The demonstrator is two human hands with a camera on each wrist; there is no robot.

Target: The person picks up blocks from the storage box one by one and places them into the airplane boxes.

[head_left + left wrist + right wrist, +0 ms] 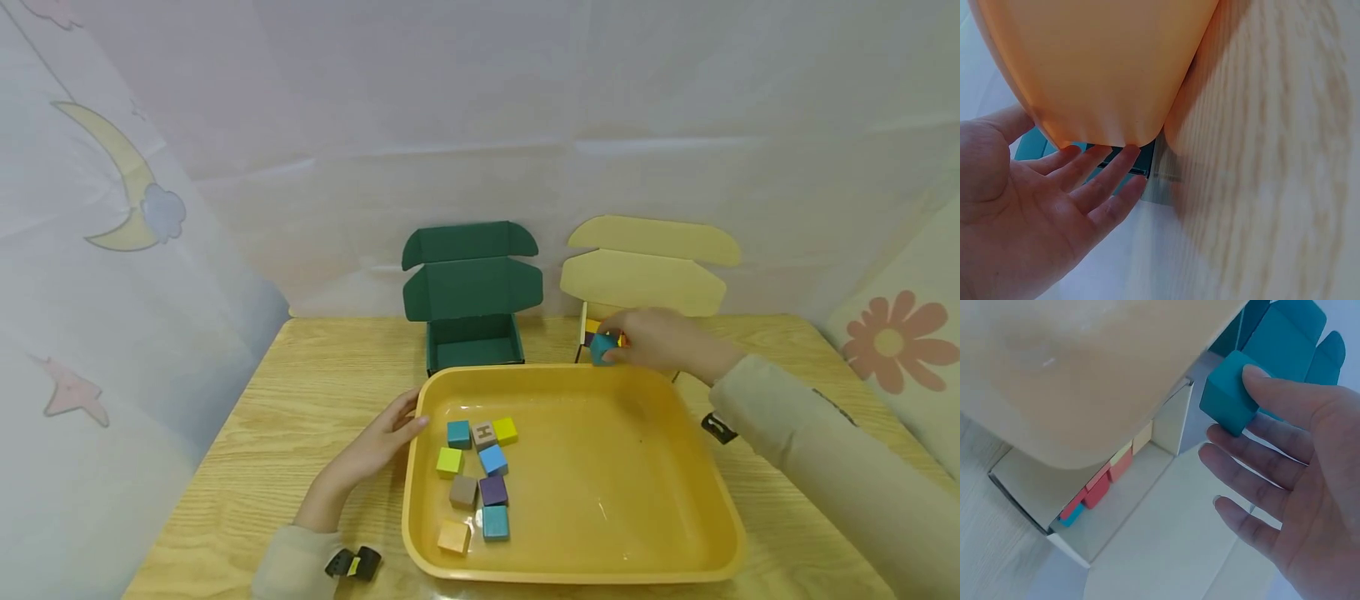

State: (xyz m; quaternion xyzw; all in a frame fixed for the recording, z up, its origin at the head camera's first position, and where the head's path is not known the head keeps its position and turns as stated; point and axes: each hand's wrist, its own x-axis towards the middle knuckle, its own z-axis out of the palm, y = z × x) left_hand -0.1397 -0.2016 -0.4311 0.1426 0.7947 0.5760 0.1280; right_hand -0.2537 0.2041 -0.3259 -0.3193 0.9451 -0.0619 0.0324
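Between thumb and fingers my right hand (651, 340) pinches a teal cube (1229, 394), held up over the front left of the cream box (1175, 422). Inside that open box lie several coloured blocks (1097, 489), red, yellowish and blue. My left hand (378, 442) rests at the left rim of the yellow tray (585, 575), its thumb on the edge and its straight fingers against the outer wall (1104, 81). In the tray's left half sit several cubes, among them a purple cube (493, 491), a blue cube (493, 460) and an orange cube (453, 537).
An open dark green box (474, 333) stands behind the tray, left of the cream box, lid raised. The tray's back rim overlaps the fronts of both boxes in the head view. A wood-grain table (247, 433) carries everything, with a pale printed cloth (450, 125) behind.
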